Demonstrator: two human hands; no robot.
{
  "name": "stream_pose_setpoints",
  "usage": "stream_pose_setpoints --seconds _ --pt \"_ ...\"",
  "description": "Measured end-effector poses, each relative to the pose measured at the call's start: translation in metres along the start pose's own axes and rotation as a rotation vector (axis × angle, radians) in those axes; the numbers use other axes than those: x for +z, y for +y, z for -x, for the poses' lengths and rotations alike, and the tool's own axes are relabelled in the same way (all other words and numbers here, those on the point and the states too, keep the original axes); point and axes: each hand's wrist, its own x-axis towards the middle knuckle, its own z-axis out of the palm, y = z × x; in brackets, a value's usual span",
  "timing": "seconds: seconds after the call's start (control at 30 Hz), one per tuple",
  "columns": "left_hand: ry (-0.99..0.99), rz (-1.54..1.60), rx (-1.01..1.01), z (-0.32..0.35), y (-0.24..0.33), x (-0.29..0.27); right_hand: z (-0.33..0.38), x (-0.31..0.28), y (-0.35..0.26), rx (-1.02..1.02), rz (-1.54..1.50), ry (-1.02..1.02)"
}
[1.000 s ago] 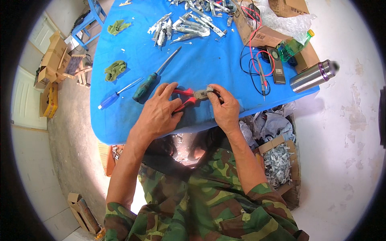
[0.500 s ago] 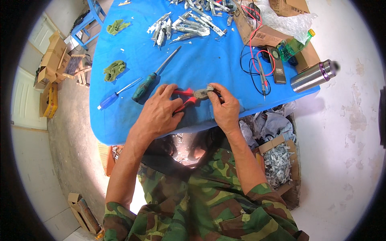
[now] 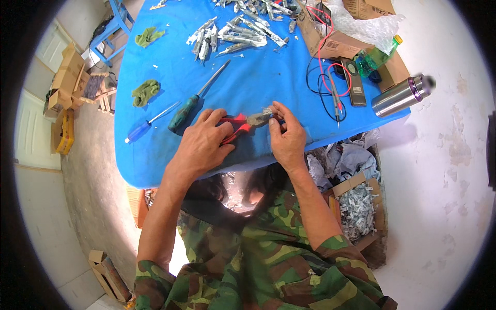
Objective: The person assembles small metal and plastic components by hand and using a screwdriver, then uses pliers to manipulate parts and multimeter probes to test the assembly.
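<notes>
My left hand (image 3: 200, 142) is wrapped round the red handles of a pair of pliers (image 3: 254, 120) at the near edge of the blue-covered table. The jaws point right, toward my right hand (image 3: 289, 139). Its thumb and fingers are bent together at the jaw tips around something small that they mostly hide; I cannot make out its kind. Just left of my left hand lie a green-handled screwdriver (image 3: 183, 114) and a smaller blue one (image 3: 138, 132). Farther back is a pile of grey-white, stick-like pieces (image 3: 245, 35).
Green gloves or rags (image 3: 146, 93) lie at the left. At the right are a meter (image 3: 354, 85) with red and black leads, a steel flask (image 3: 400, 96), a green bottle (image 3: 369, 63) and a carton (image 3: 336, 44). A box of shredded scraps (image 3: 357, 209) stands below the table's right edge.
The fingers of my right hand have shifted slightly at the jaw tips, and more of the jaws shows. My left hand keeps its hold on the pliers.
</notes>
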Motion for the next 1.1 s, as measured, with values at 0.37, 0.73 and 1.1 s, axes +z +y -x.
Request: stream_pose_setpoints --seconds 0.37,0.73,1.1 --pt "0.214 0.046 -0.05 0.01 0.009 0.002 0.001 -0.001 0.011 -0.043 -0.077 0.086" --pt "0.387 0.004 -0.075 0.036 0.007 0.02 0.001 -0.004 -0.005 -0.144 0.112 0.037" --pt "0.233 -0.009 -0.009 0.01 0.003 0.023 -0.001 0.005 0.004 -0.12 0.172 0.076"
